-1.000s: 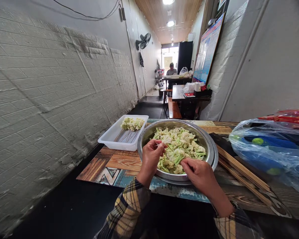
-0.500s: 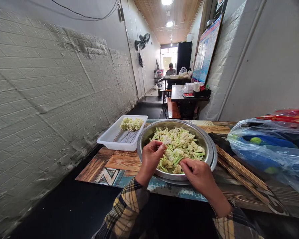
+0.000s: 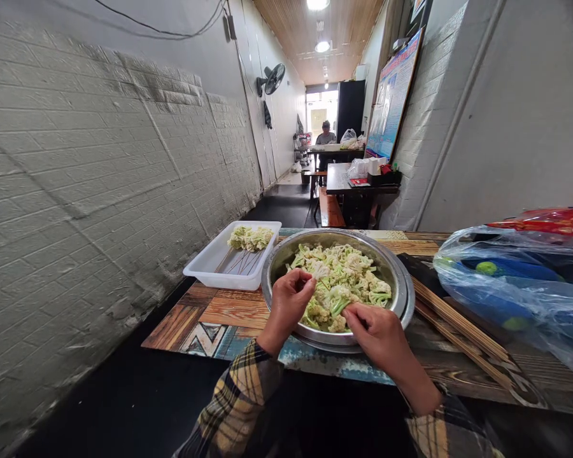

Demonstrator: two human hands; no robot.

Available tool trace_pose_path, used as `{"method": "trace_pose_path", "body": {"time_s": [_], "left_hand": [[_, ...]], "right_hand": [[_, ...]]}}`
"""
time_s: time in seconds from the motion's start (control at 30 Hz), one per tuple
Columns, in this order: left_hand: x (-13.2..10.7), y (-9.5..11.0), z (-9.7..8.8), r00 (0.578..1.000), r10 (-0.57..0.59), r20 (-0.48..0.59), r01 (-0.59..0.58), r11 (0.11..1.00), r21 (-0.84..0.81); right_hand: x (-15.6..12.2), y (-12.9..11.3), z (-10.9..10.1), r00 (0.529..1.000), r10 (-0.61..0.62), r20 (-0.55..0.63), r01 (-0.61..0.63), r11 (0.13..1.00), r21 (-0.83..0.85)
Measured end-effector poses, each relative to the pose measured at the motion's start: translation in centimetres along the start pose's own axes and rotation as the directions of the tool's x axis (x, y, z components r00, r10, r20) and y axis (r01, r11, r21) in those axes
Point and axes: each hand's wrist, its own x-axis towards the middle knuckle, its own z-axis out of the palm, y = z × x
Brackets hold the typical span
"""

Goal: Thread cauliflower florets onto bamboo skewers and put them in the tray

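Observation:
A wide metal bowl (image 3: 400, 286) full of cut cauliflower (image 3: 353, 264) stands in front of me. Over its left side, my left hand (image 3: 289, 306) is closed in a pinch, with a pale cauliflower floret (image 3: 319, 271) at the fingertips. My right hand (image 3: 381, 334) comes over the near rim, thumb and forefinger closed on the green stem of another floret (image 3: 339, 300). Whether a thin stick runs between my hands I cannot make out. Left of the bowl, a white plastic tray (image 3: 207, 267) holds skewered cauliflower (image 3: 251, 238), the sticks pointing toward me.
Bundled wooden skewers (image 3: 463, 324) lie right of the bowl on the patterned tabletop (image 3: 229, 308). Beyond them sits a clear plastic bag (image 3: 510, 286) with blue and green contents. A wall borders the left side. Farther back are a dark table (image 3: 339, 178) and a seated person (image 3: 325, 135).
The whole view has shifted very slightly to the left. Both hands keep nearly the same pinches over the bowl.

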Motion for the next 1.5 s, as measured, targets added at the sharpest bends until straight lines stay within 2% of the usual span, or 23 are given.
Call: {"method": "trace_pose_path", "body": {"time_s": [0.23, 0.5, 0.9, 1.13, 1.33, 1.43, 1.5], "left_hand": [[-0.1, -0.4, 0.0, 0.999, -0.012, 0.05, 0.013, 1.0, -0.02], [-0.2, 0.3, -0.1, 0.995, -0.039, 0.095, 0.045, 0.997, -0.058], [-0.4, 1.2, 0.0, 0.985, -0.001, 0.174, 0.011, 0.998, -0.057], [0.0, 1.4, -0.4, 0.99, -0.104, 0.1, 0.13, 0.943, -0.307], [0.4, 1.7, 1.2, 0.947, -0.202, 0.249, 0.284, 0.89, -0.358], [0.3, 1.9, 2.4, 0.939, -0.143, 0.311, 0.251, 0.906, -0.341], [0.3, 2.0, 2.9, 0.948, -0.118, 0.294, 0.223, 0.909, -0.353]], "right_hand": [[0.1, 0.0, 0.0, 1.0, 0.004, -0.025, -0.004, 1.0, 0.015], [0.2, -0.3, -0.4, 1.0, 0.031, -0.007, -0.03, 0.997, 0.071], [0.4, -0.4, -0.3, 0.998, 0.067, -0.017, -0.064, 0.99, 0.126], [0.5, -0.3, 0.0, 0.987, 0.095, -0.13, -0.076, 0.987, 0.141], [0.3, -0.1, 0.4, 0.986, 0.093, -0.141, -0.08, 0.992, 0.097], [0.3, -0.3, 0.4, 0.988, 0.089, -0.128, -0.079, 0.993, 0.083], [0.3, -0.4, 0.2, 0.989, 0.079, -0.124, -0.068, 0.993, 0.093]]}}
